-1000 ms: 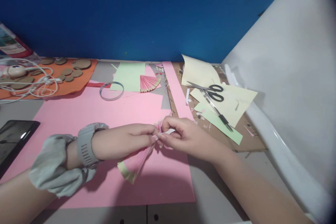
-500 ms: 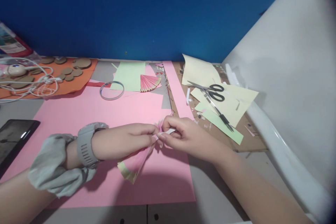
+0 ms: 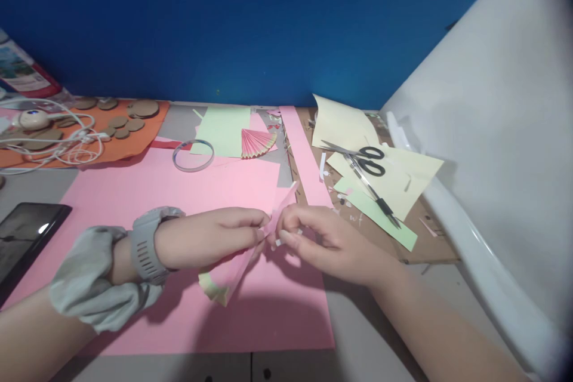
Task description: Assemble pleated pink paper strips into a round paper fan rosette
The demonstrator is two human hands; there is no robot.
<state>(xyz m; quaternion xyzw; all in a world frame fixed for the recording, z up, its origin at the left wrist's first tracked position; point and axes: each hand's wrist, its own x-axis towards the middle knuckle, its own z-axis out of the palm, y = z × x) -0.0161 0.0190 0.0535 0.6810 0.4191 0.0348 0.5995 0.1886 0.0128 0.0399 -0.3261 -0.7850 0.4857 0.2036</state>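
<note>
Head view: fingers of the left hand [image 3: 221, 236] pinch the pleated pink paper [image 3: 235, 274], its ends jutting above and below their tips; just beside it, curled fingers of the right hand [image 3: 329, 240] grip a white strip [image 3: 281, 242].

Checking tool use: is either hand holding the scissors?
No, the scissors lie on pale yellow paper, clear of the left hand and the right hand.
</note>
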